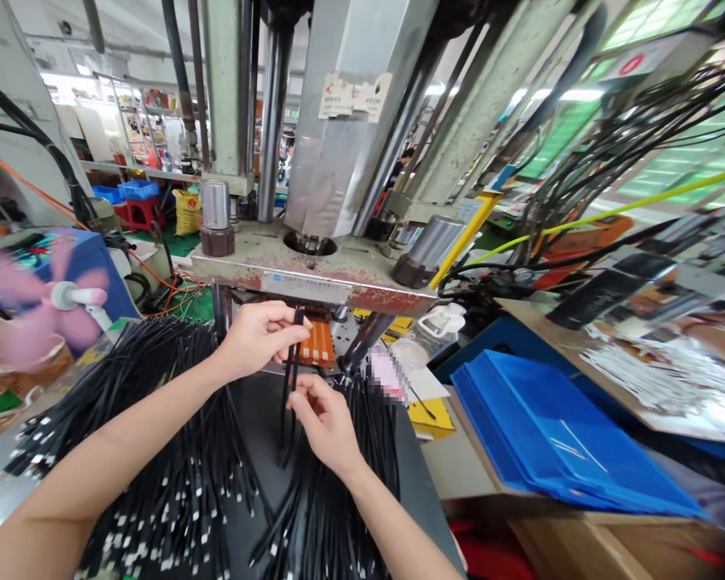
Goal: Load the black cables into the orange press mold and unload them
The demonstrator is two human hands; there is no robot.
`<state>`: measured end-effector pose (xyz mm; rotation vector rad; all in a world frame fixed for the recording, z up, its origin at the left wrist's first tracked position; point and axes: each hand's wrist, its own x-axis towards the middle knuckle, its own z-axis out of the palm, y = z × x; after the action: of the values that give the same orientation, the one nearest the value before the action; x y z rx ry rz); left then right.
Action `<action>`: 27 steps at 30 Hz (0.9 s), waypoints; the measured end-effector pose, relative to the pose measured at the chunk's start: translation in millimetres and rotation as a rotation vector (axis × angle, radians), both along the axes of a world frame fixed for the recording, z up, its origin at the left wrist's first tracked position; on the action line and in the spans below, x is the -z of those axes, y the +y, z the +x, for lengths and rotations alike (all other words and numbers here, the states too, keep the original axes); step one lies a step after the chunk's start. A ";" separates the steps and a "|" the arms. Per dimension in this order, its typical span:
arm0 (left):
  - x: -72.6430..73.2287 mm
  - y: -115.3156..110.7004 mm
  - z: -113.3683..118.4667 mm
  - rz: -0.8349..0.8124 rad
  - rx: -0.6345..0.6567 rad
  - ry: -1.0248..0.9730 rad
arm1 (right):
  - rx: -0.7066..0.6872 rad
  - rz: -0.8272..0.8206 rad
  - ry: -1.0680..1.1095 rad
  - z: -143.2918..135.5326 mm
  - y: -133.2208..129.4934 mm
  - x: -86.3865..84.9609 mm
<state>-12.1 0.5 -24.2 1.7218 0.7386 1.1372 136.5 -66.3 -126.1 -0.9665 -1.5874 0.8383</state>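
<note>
Fingers of my left hand (pixel 264 337) pinch the upper end of a black flat cable (pixel 295 354) in front of the press opening. Lower down, my right hand (pixel 327 420) has its thumb and fingers closed on the same cable, whose strands hang towards the dark table. Just behind my fingers lies an orange block (pixel 318 345) with light strips, under the press plate. A large heap of black cables (pixel 175 451) with pale metal ends spreads beneath my left forearm. Another bundle of black cables (pixel 332 515) lies below my right hand, partly covered by it.
The press (pixel 314 270) stands directly ahead, with thick columns. A pink fan (pixel 54 298) is blurred at the left. To the right are a plastic jug (pixel 438 326), stacked blue trays (pixel 556 427), white cables (pixel 658 379) on a bench, and a yellow bar (pixel 468 238).
</note>
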 end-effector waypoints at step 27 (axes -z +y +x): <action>111.5 44.3 -24.0 0.823 -0.019 1.102 | 0.275 -0.184 -0.249 46.4 166.2 6.0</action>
<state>-36.1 44.7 -135.6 3.1076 0.9696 0.3912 182.9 99.9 -132.1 -1.4316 -1.5555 0.6993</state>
